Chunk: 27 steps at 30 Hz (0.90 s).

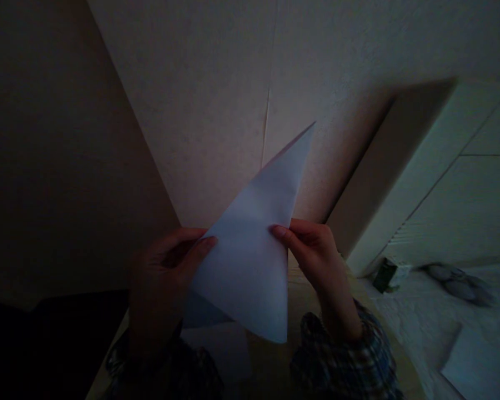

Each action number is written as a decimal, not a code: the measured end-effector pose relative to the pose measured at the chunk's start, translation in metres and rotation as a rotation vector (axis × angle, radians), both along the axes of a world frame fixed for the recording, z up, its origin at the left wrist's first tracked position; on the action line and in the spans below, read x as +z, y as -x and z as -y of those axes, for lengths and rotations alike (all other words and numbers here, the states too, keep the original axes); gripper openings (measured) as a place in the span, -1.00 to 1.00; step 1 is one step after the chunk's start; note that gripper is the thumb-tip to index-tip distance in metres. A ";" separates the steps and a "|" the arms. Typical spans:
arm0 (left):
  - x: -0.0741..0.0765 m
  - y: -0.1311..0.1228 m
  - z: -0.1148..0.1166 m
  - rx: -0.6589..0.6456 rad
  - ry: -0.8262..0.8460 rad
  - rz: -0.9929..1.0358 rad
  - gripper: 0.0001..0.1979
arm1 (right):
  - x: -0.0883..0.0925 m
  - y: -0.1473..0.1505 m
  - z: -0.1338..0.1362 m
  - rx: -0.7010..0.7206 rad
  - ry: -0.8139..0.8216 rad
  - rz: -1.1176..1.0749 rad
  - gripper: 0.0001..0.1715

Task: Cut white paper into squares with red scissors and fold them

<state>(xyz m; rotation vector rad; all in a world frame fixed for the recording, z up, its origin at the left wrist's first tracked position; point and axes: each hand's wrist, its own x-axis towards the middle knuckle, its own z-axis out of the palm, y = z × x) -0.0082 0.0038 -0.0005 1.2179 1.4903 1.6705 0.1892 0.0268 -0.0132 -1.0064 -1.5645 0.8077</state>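
I hold a folded white sheet of paper (256, 244) up in front of me; it forms a long triangle whose tip points up and to the right. My left hand (162, 278) pinches its left edge, thumb on the front face. My right hand (312, 250) pinches the right edge, thumb on the front and fingers behind. Both wrists wear plaid sleeves. The room is dim.
A pale wall (233, 83) with a vertical seam rises behind the paper. A white cabinet or door (454, 183) stands at right. On a light surface at lower right lie a small dark object (385, 275), a grey bundle (454, 283) and another paper sheet (479, 366).
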 end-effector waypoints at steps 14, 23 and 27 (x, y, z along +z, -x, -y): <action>0.003 0.006 0.001 0.073 -0.010 0.056 -0.94 | 0.008 0.001 0.013 0.018 -0.055 0.157 -0.71; 0.001 0.008 0.001 0.064 0.003 0.096 -0.93 | 0.006 -0.002 0.010 0.141 -0.012 0.221 -0.67; -0.005 0.009 -0.004 0.110 -0.030 0.075 -0.92 | 0.007 -0.002 0.010 0.111 -0.031 0.245 -0.64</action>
